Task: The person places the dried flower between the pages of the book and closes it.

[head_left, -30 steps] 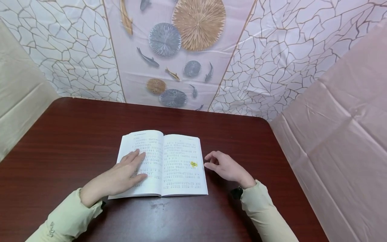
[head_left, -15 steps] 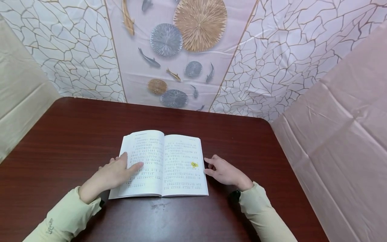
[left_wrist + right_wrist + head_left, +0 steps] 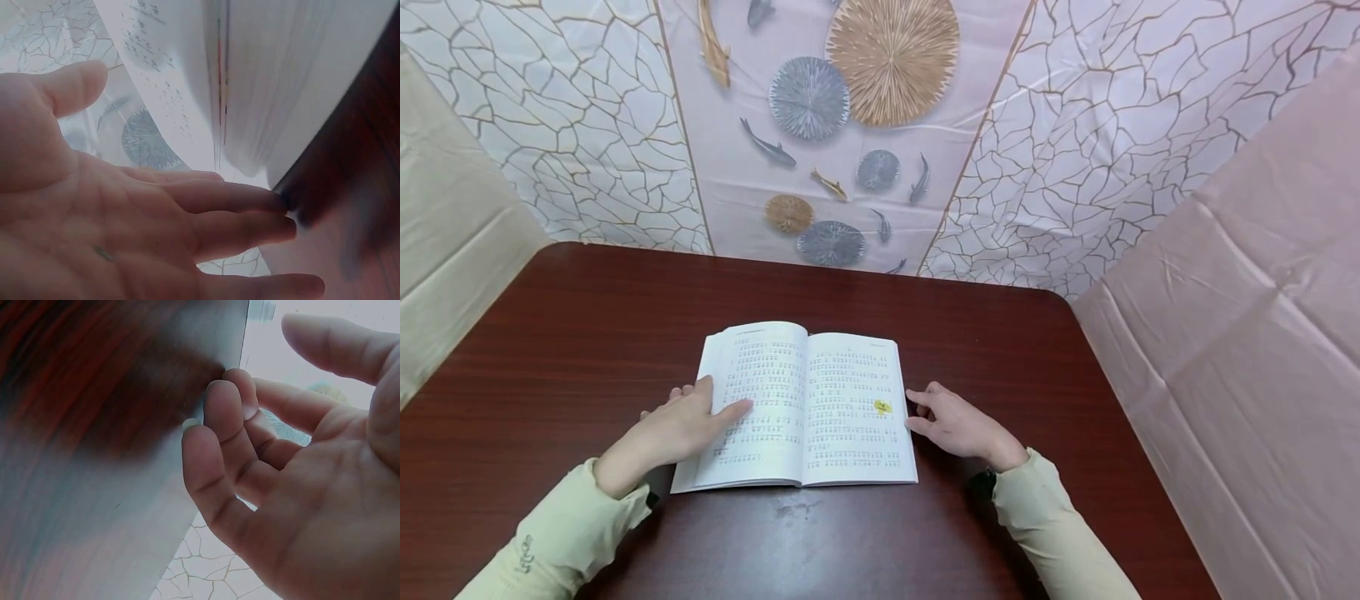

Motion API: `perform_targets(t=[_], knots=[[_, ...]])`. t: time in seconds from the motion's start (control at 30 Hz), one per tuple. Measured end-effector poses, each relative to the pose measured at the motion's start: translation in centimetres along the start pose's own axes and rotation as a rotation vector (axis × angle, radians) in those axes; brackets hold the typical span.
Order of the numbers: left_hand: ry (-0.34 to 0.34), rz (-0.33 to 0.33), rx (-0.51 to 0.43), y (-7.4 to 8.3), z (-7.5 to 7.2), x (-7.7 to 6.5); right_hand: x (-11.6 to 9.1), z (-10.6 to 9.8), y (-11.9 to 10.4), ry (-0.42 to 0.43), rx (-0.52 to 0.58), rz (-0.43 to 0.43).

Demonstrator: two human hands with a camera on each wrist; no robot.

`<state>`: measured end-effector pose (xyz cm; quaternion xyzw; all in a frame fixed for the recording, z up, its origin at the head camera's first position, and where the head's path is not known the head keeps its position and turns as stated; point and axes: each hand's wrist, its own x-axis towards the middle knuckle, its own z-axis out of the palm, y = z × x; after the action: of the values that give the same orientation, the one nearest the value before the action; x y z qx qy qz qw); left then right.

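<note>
An open book [image 3: 850, 383] lies flat, with printed text on both pages and a small yellow patch [image 3: 882, 407] bearing a dark mark on the right page. At its left edge is my left hand [image 3: 673, 425], thumb extended over the left page. The left wrist view shows the straight fingers [image 3: 244, 234] beside the stacked page edges [image 3: 256, 81], with the thumb spread apart. My right hand [image 3: 958, 425] lies beside the book's right edge, index finger and thumb pointing at it. In the right wrist view its other fingers [image 3: 203, 459] bend loosely, holding nothing.
The book rests on a dark red-brown wooden table [image 3: 820, 550] with rounded far corners. A patterned cloth [image 3: 865, 208] with fish and round leaf shapes hangs behind it. Plain cloth panels [image 3: 1225, 333] stand along the sides.
My left hand has slid left off the middle of the left page to its outer edge. The right hand has shifted slightly, its index finger now straighter toward the book. The book stays put.
</note>
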<state>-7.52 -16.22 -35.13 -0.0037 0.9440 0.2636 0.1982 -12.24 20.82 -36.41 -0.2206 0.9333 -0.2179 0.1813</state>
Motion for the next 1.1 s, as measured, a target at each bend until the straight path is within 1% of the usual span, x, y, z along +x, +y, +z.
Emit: perform_targets(t=[0.23,0.33,0.53,0.63,0.87,0.97,1.1], knots=[[0.016,0.029,-0.023,0.0,0.2,0.1,0.0,0.2,0.2,-0.004,-0.01,-0.015],[0.018,0.053,-0.042,-0.1,0.1,0.1,0.0,0.3,0.3,0.001,-0.018,-0.019],[0.036,0.103,-0.073,-0.4,-0.3,0.1,-0.2,0.5,0.0,0.002,-0.053,0.015],[0.034,0.105,-0.074,-0.4,-0.4,0.2,-0.3,0.6,-0.1,0.009,-0.082,0.02],[0.035,0.099,-0.074,-0.3,-0.7,0.2,-0.4,0.9,-0.6,0.018,-0.19,0.02],[0.035,0.098,-0.09,-0.3,-0.9,0.1,-0.4,1.0,-0.8,0.018,-0.207,0.032],[0.051,0.104,-0.1,-0.3,-1.1,0.2,-0.5,1.0,-1.0,0.016,-0.196,0.049]])
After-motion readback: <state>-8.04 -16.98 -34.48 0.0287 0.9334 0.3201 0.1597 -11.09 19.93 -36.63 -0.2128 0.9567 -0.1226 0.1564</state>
